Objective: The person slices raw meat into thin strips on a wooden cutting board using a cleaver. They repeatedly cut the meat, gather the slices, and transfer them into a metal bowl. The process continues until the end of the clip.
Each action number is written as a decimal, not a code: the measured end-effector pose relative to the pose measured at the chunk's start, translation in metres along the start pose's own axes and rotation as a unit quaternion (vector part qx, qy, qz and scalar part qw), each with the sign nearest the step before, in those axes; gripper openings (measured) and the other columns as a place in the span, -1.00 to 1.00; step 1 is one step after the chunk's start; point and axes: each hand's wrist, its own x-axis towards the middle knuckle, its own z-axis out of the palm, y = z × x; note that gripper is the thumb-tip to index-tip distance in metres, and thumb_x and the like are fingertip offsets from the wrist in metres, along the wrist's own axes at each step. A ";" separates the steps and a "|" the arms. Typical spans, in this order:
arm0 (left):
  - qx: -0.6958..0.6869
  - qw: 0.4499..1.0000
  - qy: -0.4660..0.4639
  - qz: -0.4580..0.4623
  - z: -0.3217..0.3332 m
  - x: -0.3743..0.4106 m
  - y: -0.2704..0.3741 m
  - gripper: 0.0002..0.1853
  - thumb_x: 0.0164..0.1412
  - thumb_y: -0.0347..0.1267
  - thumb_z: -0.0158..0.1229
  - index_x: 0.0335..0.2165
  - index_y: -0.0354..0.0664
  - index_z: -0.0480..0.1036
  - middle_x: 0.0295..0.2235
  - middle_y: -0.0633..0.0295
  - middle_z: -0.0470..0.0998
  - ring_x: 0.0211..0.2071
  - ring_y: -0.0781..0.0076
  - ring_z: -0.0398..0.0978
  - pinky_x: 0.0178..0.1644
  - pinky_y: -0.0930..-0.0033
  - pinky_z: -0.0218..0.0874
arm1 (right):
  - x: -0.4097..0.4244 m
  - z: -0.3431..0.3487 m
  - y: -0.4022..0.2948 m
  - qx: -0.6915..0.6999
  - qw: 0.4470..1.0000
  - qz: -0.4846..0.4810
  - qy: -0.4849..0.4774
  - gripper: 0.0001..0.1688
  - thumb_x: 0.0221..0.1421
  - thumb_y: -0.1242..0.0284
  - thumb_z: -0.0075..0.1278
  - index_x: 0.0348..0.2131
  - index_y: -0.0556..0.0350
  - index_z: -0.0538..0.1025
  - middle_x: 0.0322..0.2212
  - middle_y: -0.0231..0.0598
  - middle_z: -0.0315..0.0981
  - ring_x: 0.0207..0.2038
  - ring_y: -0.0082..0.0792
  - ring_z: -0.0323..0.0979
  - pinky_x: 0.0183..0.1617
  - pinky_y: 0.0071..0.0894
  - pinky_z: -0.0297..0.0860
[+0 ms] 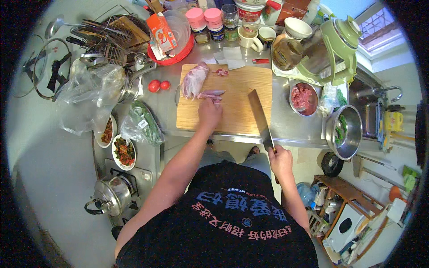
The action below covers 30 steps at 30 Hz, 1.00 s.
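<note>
My left hand (210, 115) is on the wooden cutting board (234, 117), its fingers curled over small strips of raw meat (211, 94). Just beyond it, a larger pale-pink piece of raw meat (195, 80) lies at the board's far left corner. A few small meat scraps (221, 72) sit near the far edge. In my right hand (281, 162) is the handle of a cleaver (260, 117). Its broad blade points away from me, over the right side of the board, with the handle past the counter's front edge.
Right of the board stand a bowl of cut raw meat (303, 98) and a steel basin with greens (345, 130). Two tomatoes (159, 85) and bagged green vegetables (144, 119) lie left. A lighter (260, 61), jars and a red basket (174, 58) line the back. A pot (112, 194) sits on the stove.
</note>
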 end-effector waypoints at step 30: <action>-0.032 0.996 0.065 -0.057 -0.046 0.023 0.004 -0.79 -0.13 -0.41 0.22 -0.44 -0.32 0.52 -0.39 -0.04 0.52 -0.31 0.00 0.48 -0.16 0.10 0.29 | 0.055 -0.011 0.025 0.028 0.991 -0.067 -0.109 -0.68 0.06 0.32 0.00 -0.52 0.28 0.48 -0.57 0.19 0.44 -0.42 0.27 0.41 -0.31 0.17 0.31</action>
